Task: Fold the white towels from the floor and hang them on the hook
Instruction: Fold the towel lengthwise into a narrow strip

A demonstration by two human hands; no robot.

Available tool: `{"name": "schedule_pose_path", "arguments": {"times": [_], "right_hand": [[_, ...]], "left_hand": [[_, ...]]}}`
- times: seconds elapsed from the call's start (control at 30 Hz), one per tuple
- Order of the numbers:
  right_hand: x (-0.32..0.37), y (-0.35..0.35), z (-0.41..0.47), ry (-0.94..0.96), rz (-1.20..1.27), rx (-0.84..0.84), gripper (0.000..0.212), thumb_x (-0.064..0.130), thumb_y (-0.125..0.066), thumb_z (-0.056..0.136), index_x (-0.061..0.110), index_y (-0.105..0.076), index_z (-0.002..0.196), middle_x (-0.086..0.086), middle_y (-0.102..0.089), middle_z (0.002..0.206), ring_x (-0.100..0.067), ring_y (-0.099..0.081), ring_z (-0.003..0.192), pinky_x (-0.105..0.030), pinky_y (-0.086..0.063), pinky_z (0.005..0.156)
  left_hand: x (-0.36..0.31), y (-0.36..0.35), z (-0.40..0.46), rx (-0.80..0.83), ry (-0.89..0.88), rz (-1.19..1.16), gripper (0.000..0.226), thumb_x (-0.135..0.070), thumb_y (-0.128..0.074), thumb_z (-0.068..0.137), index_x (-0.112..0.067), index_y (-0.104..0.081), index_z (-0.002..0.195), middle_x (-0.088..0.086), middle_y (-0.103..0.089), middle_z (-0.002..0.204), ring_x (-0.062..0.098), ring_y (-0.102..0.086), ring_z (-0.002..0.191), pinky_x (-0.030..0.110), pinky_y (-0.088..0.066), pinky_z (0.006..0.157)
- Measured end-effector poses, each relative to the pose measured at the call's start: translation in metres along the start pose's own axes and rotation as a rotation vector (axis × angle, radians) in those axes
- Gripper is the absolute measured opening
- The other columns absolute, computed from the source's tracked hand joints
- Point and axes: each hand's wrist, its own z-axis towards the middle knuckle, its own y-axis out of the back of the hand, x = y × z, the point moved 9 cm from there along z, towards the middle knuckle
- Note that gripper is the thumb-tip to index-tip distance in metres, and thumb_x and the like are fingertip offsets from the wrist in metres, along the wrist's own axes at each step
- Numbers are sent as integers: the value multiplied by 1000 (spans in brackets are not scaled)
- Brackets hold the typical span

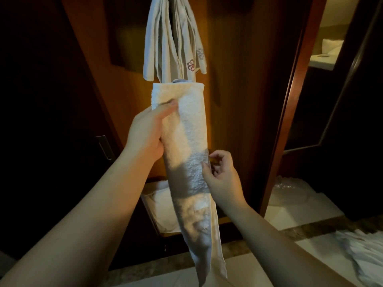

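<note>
Towel (pixel 184 141), white and folded long, hangs in the middle of the frame. It looks soft, light and floppy. Left hand (pixel 149 133) grips its top part; right hand (pixel 219 172) pinches its side edge. Best hold: near the top fold. More towels (pixel 172 38) hang above.

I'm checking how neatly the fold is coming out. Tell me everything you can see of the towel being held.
The towel is white terry cloth, folded lengthwise into a long narrow strip with a straight top edge. It is held nearly upright in front of a wooden door, its lower end tapering loosely toward the floor. The left hand grips its upper part, thumb across the front; the right hand pinches its right edge lower down. Its top sits just below the hanging towels.
</note>
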Motion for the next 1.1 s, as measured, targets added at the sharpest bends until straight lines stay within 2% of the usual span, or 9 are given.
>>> {"name": "schedule_pose_path", "arguments": {"times": [0.17,0.33,0.5,0.67,0.77,0.83,0.93,1.0,1.1], "right_hand": [[2,5,1,5,-59,-36,34,33,-64,96,59,-43,102,18,-65,93,4,-65,81,-17,-53,65],[1,7,0,-17,-109,-18,29,36,-63,95,58,-45,100,0,-66,83,-20,-64,66,-39,-50,52],[0,2,1,-18,-213,64,7,35,-58,98,37,-54,103,-6,-67,83,-24,-65,71,-51,-54,62],[-4,-6,8,-18,-385,159,16,30,-55,98,14,-52,94,-14,-61,78,-31,-57,64,-49,-46,56],[-9,-8,16,-21,-470,212,18,21,-50,98,11,-44,85,-12,-49,67,-21,-39,53,-40,-29,49],[-11,-7,18,-28,-476,220,16,19,-48,99,11,-45,85,-18,-52,71,-17,-39,54,-41,-30,49],[-17,-3,22,-102,-242,173,4,28,-48,97,29,-51,94,-7,-59,81,-11,-53,59,-34,-44,51],[-27,-3,25,-223,76,166,22,36,-55,91,53,-47,102,1,-64,106,-7,-69,83,-25,-56,63],[-44,-14,29,-392,472,269,64,41,-81,71,44,-43,124,-4,-67,126,-16,-71,105,-31,-59,79]], "left_hand": [[1,-3,3,14,7,-24,30,-22,-74,88,-22,-67,117,-3,-77,104,15,-75,93,44,-56,84],[1,-8,5,4,16,-43,34,-24,-76,87,-21,-66,119,-3,-77,104,16,-75,94,49,-55,89],[-4,-11,8,8,2,-78,26,-24,-75,88,-24,-66,113,-4,-78,99,16,-75,89,50,-55,86],[-7,-12,10,27,-2,-66,26,-26,-75,88,-28,-65,111,-5,-78,97,15,-75,87,49,-56,81],[-9,-16,10,67,-1,-39,32,-26,-75,88,-26,-64,117,-5,-78,100,15,-75,90,47,-58,82],[-13,-18,11,106,-10,-21,30,-25,-75,88,-24,-65,117,-5,-78,101,15,-75,91,41,-59,77],[-22,-22,12,159,-23,17,31,-29,-75,86,-23,-65,114,-8,-78,97,13,-75,89,33,-59,69],[-29,-25,13,201,-21,25,36,-31,-76,83,-22,-65,116,-6,-78,99,14,-75,92,33,-59,69],[-36,-29,16,272,5,-16,39,-31,-76,80,-19,-67,116,0,-78,104,21,-74,99,34,-61,70]]}}
